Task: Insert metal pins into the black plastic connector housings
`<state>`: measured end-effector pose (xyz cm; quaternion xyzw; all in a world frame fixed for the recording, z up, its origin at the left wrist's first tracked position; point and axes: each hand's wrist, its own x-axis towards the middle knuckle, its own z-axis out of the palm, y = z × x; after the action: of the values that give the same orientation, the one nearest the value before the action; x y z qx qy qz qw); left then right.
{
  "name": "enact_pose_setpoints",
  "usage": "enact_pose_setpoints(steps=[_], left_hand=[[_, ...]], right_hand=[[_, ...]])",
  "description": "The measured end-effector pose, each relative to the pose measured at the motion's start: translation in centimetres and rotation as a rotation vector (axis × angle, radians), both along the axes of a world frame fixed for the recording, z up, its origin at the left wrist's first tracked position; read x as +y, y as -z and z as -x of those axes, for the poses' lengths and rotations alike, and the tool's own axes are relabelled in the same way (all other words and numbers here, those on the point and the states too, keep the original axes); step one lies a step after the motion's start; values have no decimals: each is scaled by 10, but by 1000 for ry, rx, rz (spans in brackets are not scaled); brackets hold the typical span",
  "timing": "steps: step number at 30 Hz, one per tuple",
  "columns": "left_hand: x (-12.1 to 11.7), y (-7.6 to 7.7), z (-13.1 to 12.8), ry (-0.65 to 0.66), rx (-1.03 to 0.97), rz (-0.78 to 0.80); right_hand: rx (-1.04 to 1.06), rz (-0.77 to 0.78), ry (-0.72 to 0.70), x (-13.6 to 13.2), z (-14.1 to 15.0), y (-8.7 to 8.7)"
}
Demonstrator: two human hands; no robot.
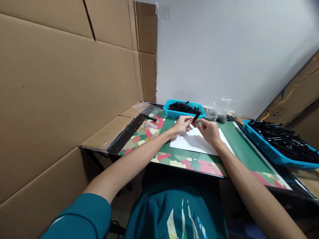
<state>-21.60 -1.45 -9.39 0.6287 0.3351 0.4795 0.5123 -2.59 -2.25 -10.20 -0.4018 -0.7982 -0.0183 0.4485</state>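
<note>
A slim black plastic piece (196, 116) is held up over the table, tilted with its upper end to the right. My left hand (183, 125) closes its fingers round the lower end of it. From the other side, my right hand (208, 130) has its fingers pinched together at the same end; whether a small part sits in that pinch is too small to make out. Beneath both hands lies a white sheet of paper (190, 142), with a little heap of tiny metallic bits (190, 129) on it, partly hidden by the left hand.
A blue basket (171, 114) of black pieces stands behind my hands, a larger blue basket (276, 158) of black pieces at the right. Clear bags of small metal parts (221, 115) lean by the wall. A patterned mat (171, 158) covers the table; cardboard (67, 83) walls the left.
</note>
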Motion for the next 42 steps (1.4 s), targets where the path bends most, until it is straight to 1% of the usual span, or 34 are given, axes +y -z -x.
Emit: enact_pose_setpoints(steps=[9,12,16,22,29,33,38,42], left_hand=[[-6,-4,-2,1,8,25],[-9,-5,0,0,23,30],[-12,-8,4,26,37,31],[-16,-12,6,48,51,35],[-12,-10,10,-20,115,59],[-10,-7,12,-3,109,54],[-10,-6,14,24,99,62],[-10,-4,14,31,112,56]], right_hand=[[29,7,-17,1,-3,1],[27,31,-33,0,-1,1],[37,52,-48,0,0,1],[91,38,-58,-1,-2,0],[96,18,-84,2,-2,0],[122,12,-112,2,-1,0],[182,90,-164,3,0,0],[190,158,-193,4,-1,-1]])
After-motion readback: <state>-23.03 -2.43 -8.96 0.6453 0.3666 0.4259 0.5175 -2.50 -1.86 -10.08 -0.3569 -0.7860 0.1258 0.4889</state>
